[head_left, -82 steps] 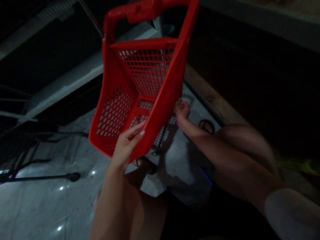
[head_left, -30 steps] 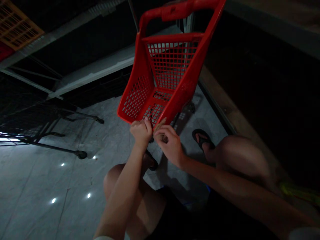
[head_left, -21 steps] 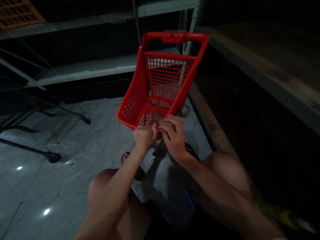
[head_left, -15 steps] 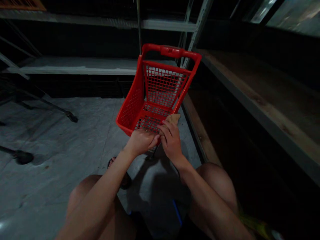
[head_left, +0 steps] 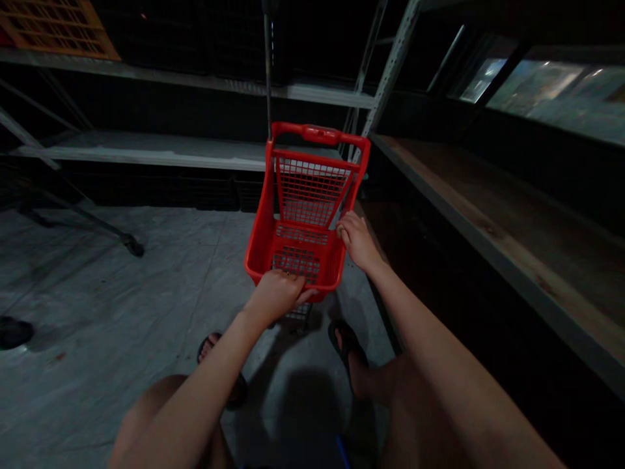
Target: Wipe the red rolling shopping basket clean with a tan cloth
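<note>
A red plastic shopping cart (head_left: 303,251) with grid panels stands in front of me, its handle on the far side. My left hand (head_left: 280,292) is closed over the basket's near rim, thumb on the outside. At the basket's right side, my right hand (head_left: 355,238) has its fingers curled at the rim. No cloth shows now; whatever lies under the right fingers is hidden. The inside of the basket shows only its red grid floor and walls.
Behind the cart runs a metal shelf (head_left: 195,159), with an orange crate (head_left: 58,29) on its upper level. A wooden ledge (head_left: 488,215) extends along the right. Wheeled legs (head_left: 129,242) stand at left. My sandalled feet flank the cart's near end.
My right hand has moved from beside the left hand up along the basket's right rim. The tan cloth under it is out of sight. The left hand stays on the near rim.
</note>
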Tool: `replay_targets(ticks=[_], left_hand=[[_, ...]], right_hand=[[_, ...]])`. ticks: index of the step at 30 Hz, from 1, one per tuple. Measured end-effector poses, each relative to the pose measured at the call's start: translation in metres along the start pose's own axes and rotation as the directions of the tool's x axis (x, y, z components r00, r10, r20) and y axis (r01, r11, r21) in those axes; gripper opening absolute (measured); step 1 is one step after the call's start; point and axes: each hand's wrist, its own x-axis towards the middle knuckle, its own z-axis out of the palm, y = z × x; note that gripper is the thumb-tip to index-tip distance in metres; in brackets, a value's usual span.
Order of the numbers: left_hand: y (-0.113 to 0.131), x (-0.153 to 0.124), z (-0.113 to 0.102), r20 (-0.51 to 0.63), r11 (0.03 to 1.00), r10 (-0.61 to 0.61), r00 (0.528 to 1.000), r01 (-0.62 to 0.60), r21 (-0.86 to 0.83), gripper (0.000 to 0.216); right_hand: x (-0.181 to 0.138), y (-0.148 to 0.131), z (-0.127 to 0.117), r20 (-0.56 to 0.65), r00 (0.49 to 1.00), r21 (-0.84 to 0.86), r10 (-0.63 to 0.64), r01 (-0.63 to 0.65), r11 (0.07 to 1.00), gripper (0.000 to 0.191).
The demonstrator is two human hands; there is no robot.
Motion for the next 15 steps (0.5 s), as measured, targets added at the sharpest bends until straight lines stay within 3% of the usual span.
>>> replay_targets(ticks=[7,10,15], left_hand=[[0.022,0.011,0.013,-0.103,0.992,0.113,0.988,-0.118,-0.038,0.040],[0.036,0.010,0.018,-0.117,0.986,0.128,0.985,-0.139,-0.097,0.042],[0.057,0.001,0.032,-0.118,0.973,0.130,0.984,-0.150,-0.175,0.040]], right_hand=[[0.071,0.048,0.005,0.077,0.987,-0.139,0.142,-0.130,0.982,0.030],[0.098,0.059,0.000,0.092,0.985,-0.208,0.147,-0.125,0.970,0.031],[0.137,0.074,-0.005,-0.011,0.994,-0.195,0.107,-0.107,0.975,0.035]])
